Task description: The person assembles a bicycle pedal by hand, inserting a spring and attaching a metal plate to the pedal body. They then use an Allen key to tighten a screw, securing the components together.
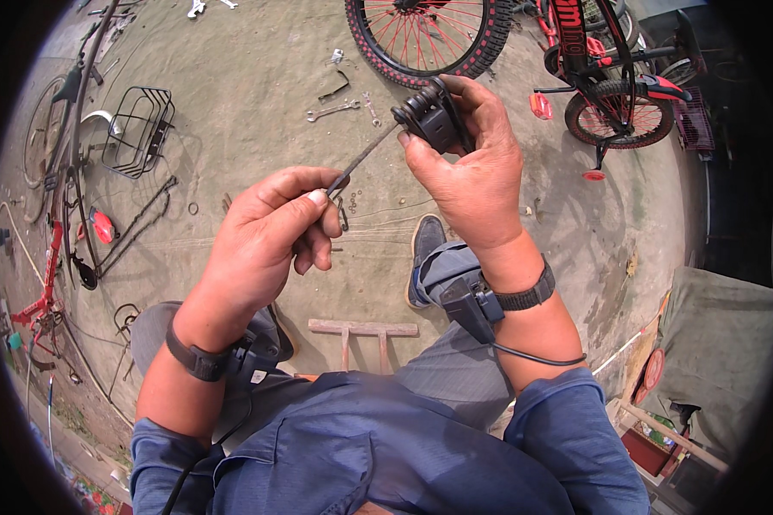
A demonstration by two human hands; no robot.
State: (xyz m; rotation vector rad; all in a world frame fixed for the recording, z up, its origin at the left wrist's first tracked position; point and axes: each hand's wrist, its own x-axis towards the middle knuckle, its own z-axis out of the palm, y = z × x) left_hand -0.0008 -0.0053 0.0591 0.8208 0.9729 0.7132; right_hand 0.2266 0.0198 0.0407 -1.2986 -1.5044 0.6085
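Observation:
My right hand (481, 159) is closed round a small black device (436, 127) with a ribbed, rounded end, thumb on its near side and fingers behind it; its exact kind I cannot make out. A thin dark rod (368, 157) slants from that ribbed end down to my left hand (279, 227), whose thumb and forefinger pinch its lower end. Whether rod and device are joined I cannot tell. Both hands are raised over the ground. Each wrist wears a black strap with a small black box.
A bicycle wheel (429, 34) with red spokes stands ahead. Spanners (333, 111) lie on the ground mat. To the left are a black wire basket (137, 129), a chain (137, 223) and a red frame part (43, 292). A small wooden stool (361, 329) stands between my legs.

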